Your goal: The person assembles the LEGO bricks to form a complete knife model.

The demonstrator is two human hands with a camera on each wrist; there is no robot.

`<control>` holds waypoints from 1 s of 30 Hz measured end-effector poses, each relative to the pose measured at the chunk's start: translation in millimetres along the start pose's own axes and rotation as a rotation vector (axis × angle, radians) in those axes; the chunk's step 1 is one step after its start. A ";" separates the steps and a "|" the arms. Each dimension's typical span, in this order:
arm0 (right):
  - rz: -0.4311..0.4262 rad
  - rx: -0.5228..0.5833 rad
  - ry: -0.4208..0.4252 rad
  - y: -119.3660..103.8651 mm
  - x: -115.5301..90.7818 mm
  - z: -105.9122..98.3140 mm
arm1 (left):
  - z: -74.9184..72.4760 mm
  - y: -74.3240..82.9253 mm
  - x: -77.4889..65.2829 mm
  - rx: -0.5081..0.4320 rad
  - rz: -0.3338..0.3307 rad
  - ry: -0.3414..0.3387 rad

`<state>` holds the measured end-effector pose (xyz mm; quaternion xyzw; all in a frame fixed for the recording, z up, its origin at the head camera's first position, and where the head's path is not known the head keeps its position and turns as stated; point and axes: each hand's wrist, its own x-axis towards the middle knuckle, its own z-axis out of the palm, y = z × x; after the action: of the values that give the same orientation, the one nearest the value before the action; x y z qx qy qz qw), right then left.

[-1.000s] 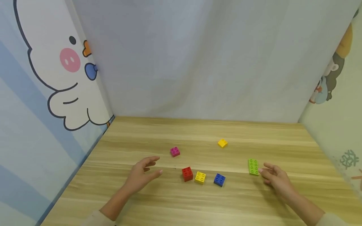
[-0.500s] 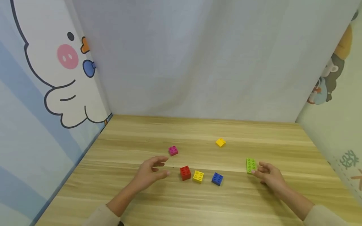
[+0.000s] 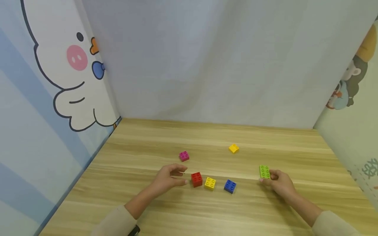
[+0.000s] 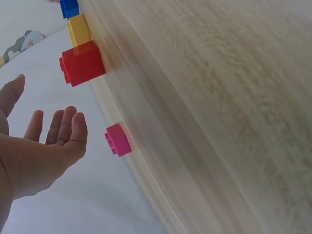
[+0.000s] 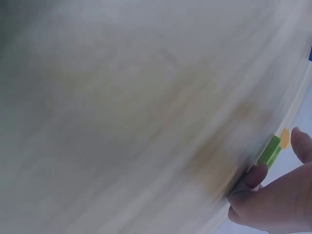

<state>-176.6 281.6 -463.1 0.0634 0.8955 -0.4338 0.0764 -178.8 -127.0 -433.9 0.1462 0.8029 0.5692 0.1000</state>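
Observation:
On the wooden table, my left hand [image 3: 169,177] is just left of the red brick [image 3: 196,179], thumb and fingers apart with nothing between them. The left wrist view shows a gap from those fingers to the red brick [image 4: 83,63]. My right hand [image 3: 280,185] is at the lime green brick [image 3: 264,171], its thumb across the near end and its fingers by the right side. Seen from the right wrist, the thumb stands apart from the green brick [image 5: 269,151]. Right of the red brick are a yellow brick [image 3: 210,183] and a blue brick [image 3: 230,186].
Farther back lie a magenta brick [image 3: 184,156] and an orange-yellow brick [image 3: 234,148]. A pale grey curtain [image 3: 212,65] hangs behind the table [image 3: 165,213]. Printed panels flank it, the left one [image 3: 26,147] with a cartoon bird.
My left hand has moved right, toward the red brick. My right hand has shifted left, its thumb now over the green brick's near end. The bricks keep their places relative to each other.

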 end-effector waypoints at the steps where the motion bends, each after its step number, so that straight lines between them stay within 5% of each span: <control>1: -0.001 -0.014 0.002 0.1 0.2 0.1 | 1.6 -0.4 1.8 0.001 -0.002 -0.004; 24: -0.057 -0.150 0.002 -4.7 3.9 0.4 | 21.0 -5.9 31.8 0.111 -0.123 -0.127; 30: -0.064 -0.151 -0.003 -4.0 5.1 1.6 | 27.4 -9.8 35.8 0.184 -0.138 -0.101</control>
<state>-182.2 278.1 -462.0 0.0280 0.9272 -0.3671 0.0682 -204.6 -93.4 -452.0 0.1274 0.8539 0.4767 0.1653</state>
